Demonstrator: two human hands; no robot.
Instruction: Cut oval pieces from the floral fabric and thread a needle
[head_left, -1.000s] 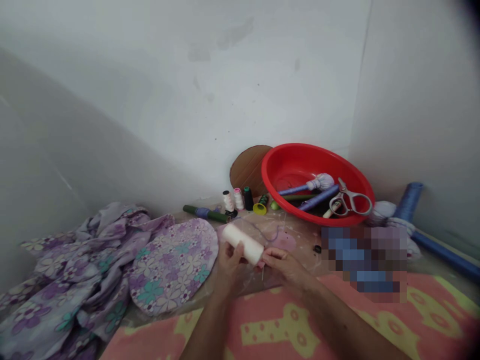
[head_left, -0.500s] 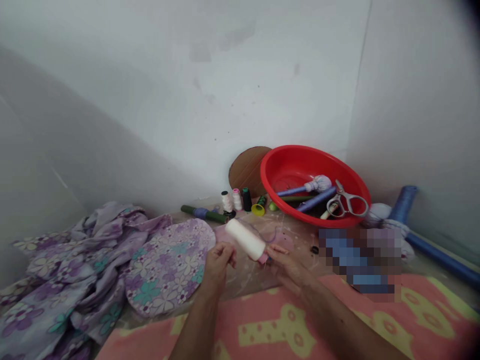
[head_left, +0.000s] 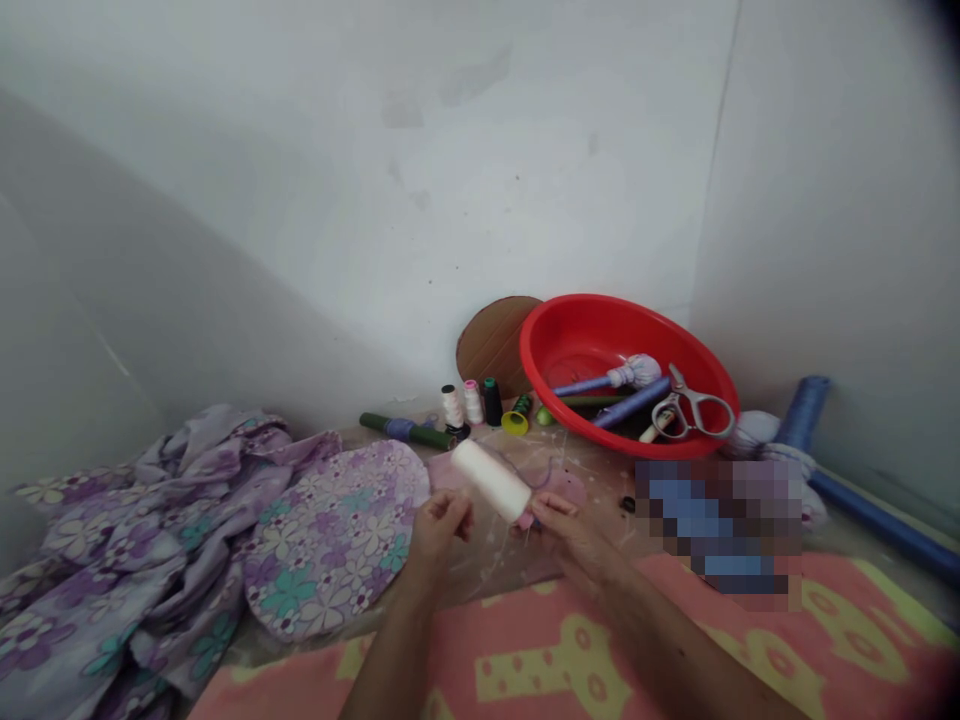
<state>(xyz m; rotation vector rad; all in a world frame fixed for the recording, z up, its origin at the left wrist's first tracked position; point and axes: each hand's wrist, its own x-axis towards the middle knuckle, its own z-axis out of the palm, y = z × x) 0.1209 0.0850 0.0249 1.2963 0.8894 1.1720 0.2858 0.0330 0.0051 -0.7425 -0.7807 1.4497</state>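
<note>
A large white thread spool (head_left: 491, 482) with a pink end is tilted in front of me, its lower right end at the fingers of my right hand (head_left: 571, 530), which grip it there. To its left, my left hand (head_left: 441, 522) is closed with thumb and fingers pinched together. Whatever that pinch holds, if anything, is too fine to see. Left of this hand lies a round piece of purple flowered fabric (head_left: 337, 540), and a pink piece of cloth (head_left: 559, 490) lies behind the spool.
Several small thread spools (head_left: 472, 402) stand by the wall beside a green stick (head_left: 409, 430). A red basin (head_left: 540, 370) holds scissors (head_left: 694, 405) and wrapped sticks, with a cardboard disc (head_left: 491, 345) behind. Crumpled flowered cloth (head_left: 150, 540) lies left; pink-yellow cloth (head_left: 442, 640) lies in front.
Both hands stay almost where they were, with the white spool still in the right hand. The view has shifted very slightly.
</note>
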